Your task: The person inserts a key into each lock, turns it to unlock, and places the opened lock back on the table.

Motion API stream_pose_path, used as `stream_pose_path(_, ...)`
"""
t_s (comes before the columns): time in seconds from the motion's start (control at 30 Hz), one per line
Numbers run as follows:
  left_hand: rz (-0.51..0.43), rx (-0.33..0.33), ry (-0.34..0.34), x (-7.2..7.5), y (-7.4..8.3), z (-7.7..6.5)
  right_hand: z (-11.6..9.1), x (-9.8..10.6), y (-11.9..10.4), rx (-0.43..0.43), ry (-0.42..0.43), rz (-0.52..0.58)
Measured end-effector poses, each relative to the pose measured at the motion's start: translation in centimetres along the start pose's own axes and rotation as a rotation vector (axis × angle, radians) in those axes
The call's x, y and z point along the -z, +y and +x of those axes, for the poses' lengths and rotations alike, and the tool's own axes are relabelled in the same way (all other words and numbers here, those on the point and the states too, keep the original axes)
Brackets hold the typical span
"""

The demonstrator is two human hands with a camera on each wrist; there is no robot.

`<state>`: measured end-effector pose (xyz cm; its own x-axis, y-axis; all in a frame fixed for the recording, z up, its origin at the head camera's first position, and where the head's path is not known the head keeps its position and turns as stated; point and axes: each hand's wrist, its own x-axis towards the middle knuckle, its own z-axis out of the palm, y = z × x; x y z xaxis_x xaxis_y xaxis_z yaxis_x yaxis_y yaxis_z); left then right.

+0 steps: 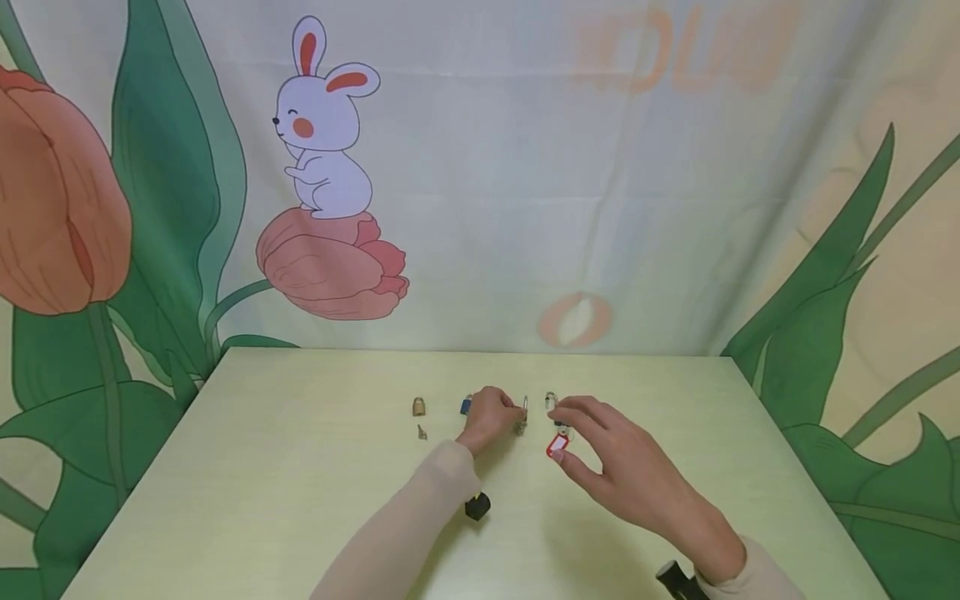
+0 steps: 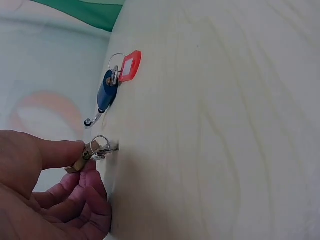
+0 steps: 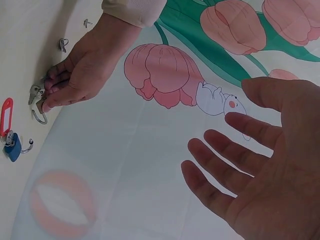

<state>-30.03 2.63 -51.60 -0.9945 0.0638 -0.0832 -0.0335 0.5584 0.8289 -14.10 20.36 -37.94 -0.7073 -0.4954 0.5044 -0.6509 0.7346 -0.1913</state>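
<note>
Thumb and fingers of my left hand (image 1: 491,417) pinch a small brass padlock (image 2: 77,164) low over the table. Keys (image 2: 106,150) on a ring stick out of its base. Its shackle (image 3: 40,119) shows below the fingers in the right wrist view. My right hand (image 1: 630,458) hovers with spread fingers, holding nothing. Beside its fingertips lies a blue padlock (image 3: 13,148) with the shackle swung open. A red key tag (image 1: 557,446) hangs from the key ring in that lock. Behind the left hand, another blue padlock (image 1: 466,405) is partly hidden.
Farther left on the table (image 1: 300,467) stand a brass padlock (image 1: 418,407) and, before it, a small key (image 1: 422,432). Another key (image 3: 63,45) lies near the left hand. A printed curtain (image 1: 480,208) hangs behind the table's back edge.
</note>
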Motion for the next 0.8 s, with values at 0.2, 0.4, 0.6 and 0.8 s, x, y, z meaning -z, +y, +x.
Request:
stream_pose_path(0.2,0.061,-0.010,0.006,-0.1,-0.1,0.2,-0.1,-0.1,-0.1,-0.005,-0.008,0.013)
stream_pose_path(0.4,0.122,-0.035,0.018,-0.2,-0.1,0.1,-0.2,-0.1,-0.2,-0.017,-0.016,0.032)
stream_pose_path(0.6,0.175,-0.084,0.015,0.1,-0.2,-0.2,-0.5,0.0,-0.2,-0.032,-0.039,0.039)
stream_pose_path(0.8,0.168,-0.152,0.055,1.4,-0.1,-0.6,-0.5,0.1,-0.2,-0.023,-0.042,0.043)
